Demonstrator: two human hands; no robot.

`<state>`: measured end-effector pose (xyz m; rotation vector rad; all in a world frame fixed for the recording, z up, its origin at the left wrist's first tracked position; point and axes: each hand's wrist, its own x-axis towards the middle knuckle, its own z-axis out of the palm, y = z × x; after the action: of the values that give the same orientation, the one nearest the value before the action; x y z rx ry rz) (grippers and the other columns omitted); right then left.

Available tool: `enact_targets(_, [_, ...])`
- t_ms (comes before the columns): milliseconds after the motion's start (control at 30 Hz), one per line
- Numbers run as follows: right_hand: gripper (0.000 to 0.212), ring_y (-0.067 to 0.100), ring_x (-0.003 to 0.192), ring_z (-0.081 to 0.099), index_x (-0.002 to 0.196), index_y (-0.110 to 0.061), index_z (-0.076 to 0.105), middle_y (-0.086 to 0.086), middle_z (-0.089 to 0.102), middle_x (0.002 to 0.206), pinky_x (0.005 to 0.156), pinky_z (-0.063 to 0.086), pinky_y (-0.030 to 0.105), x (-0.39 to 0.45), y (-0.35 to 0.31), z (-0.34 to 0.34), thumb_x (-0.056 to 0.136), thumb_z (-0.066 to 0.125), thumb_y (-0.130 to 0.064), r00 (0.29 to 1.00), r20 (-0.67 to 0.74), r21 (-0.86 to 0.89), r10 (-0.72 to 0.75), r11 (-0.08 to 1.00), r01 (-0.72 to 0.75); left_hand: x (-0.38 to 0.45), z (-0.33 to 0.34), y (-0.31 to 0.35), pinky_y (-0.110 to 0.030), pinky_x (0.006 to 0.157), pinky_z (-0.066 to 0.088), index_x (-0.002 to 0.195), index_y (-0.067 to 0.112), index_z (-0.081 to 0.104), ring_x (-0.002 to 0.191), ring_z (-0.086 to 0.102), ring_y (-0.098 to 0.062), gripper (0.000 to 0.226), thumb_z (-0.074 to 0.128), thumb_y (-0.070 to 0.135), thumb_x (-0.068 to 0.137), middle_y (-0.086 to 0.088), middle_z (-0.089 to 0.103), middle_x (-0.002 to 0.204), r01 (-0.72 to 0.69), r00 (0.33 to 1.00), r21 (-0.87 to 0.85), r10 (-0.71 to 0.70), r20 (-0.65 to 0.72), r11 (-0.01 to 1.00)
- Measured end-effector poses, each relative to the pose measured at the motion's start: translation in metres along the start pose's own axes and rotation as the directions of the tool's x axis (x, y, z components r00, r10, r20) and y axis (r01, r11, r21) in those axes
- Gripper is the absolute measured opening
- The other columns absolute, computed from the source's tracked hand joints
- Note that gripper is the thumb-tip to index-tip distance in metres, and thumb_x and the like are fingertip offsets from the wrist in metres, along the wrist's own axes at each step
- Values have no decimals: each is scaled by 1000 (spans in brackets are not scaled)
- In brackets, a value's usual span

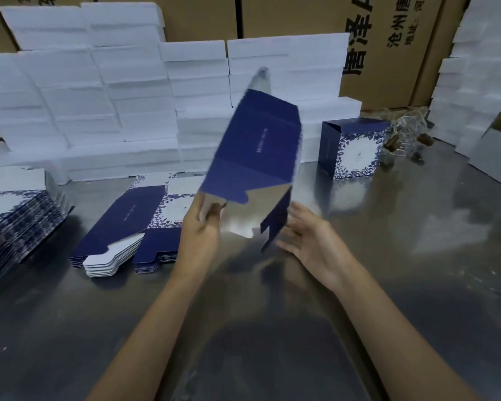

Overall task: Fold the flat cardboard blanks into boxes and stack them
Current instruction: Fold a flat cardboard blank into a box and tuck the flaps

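A blue cardboard blank [255, 151] is held tilted above the metal table [388, 256], a bottom flap pinched by the left hand [201, 227], while the right hand [307, 241] is spread open beside another flap, a folded box [355, 149] standing behind.

Left hand [198, 227] raised, thumb and fingers pinching a blank [255, 157]. Right hand [307, 241] beside it, fingers straight, spread.
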<state>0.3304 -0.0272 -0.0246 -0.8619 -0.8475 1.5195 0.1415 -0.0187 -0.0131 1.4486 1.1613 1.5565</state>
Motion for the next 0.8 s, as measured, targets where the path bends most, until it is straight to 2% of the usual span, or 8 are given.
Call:
enact_targets(67, [49,16,77,64,117,-16,71,6,65,96,69,49,26,-1,-5,-5,94,57,-57,998,51,106,25,994,-30,0,-2,-5,-17,107,42,134,50,56,119,57,6,65,40,-2,100,22,61,134,-159,984,156,145,102,975])
enact_targets(133, [73,21,105,68,130,-14,65,5,69,119,90,50,33,-1,-10,-14,89,51,-73,996,86,159,28,986,-42,0,-5,-12,-23,118,31,140,44,54,136,43,4,83,34,-16,86,18,52,147,-251,960,264,206,188,931])
enact_targets(233, [51,21,122,66,142,-18,57,3,69,132,103,50,39,0,-12,-27,100,53,-48,1000,14,146,27,989,-29,-1,-7,-12,-29,122,21,143,41,50,148,25,-1,92,32,-17,74,10,40,157,-315,930,385,202,306,868])
enact_targets(367, [38,24,118,67,142,-11,54,8,68,132,97,55,36,4,-13,-37,105,46,-11,991,-133,90,-9,996,21,5,-14,-8,-27,120,17,142,52,43,152,6,-2,75,72,9,88,23,13,163,-271,878,471,15,479,839])
enact_targets(433, [38,22,110,70,141,-10,54,9,68,132,84,60,33,3,-16,-41,105,45,-6,986,-163,65,-25,997,36,8,-21,-2,-5,107,21,137,53,49,138,13,24,75,85,24,78,43,17,150,-161,848,379,-69,525,911])
enact_targets(500, [37,21,106,72,140,-13,56,7,69,130,78,62,33,2,-18,-45,105,45,-5,987,-157,60,-35,997,45,12,-24,1,6,88,32,132,51,53,117,37,32,67,85,31,76,49,37,133,-40,920,259,-66,386,965])
enact_targets(633, [37,20,103,74,135,-17,60,6,71,127,76,62,34,-1,-21,-47,104,46,-4,997,-70,4,-33,999,34,19,-31,-3,-25,94,48,134,42,52,108,66,-5,61,81,34,81,11,64,126,199,975,91,-206,83,976])
enact_targets(800, [33,24,113,70,127,-20,69,6,71,127,88,60,36,-6,-21,-44,98,57,-11,996,93,-42,-2,999,6,16,-39,-8,-33,68,61,120,25,66,96,75,-24,53,85,27,71,-3,77,110,403,901,-148,-363,237,903])
